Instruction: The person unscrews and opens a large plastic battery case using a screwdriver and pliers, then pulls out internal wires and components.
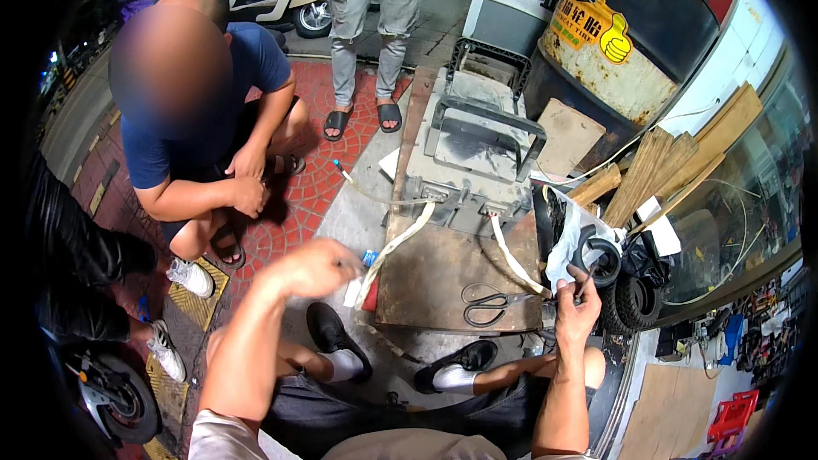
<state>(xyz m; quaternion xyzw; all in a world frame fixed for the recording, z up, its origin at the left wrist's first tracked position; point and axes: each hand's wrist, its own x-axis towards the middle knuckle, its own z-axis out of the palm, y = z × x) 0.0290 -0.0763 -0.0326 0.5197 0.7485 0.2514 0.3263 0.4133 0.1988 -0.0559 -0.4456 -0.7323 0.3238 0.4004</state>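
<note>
- Box (481,149), grey with black handles, is seen toward 1 o'clock from the centre of the view, set flat on a brown board (426,285).
- Two white-wrapped cables are joined to the box's near edge: a long cable (394,247) is led toward 7 o'clock, a short cable (511,260) toward 5 o'clock.
- The left hand (317,269) is held at 8 o'clock, just beside the long cable; its fingers are curled but blurred, and whether anything is gripped cannot be told.
- The right hand (578,307) is raised at 4 o'clock; a slim dark item (583,291) is pinched in its fingers, and its kind cannot be made out.
- The short cable's end is seen near that hand; whether it is touched cannot be told.
- Scissors (485,305) are laid on the board at 5 o'clock, blades turned toward 3.
- A crouching person (200,132) is seen at 10 o'clock.
- A drum (626,34) is placed at 2 o'clock, wood pieces (652,172) at 3.
</note>
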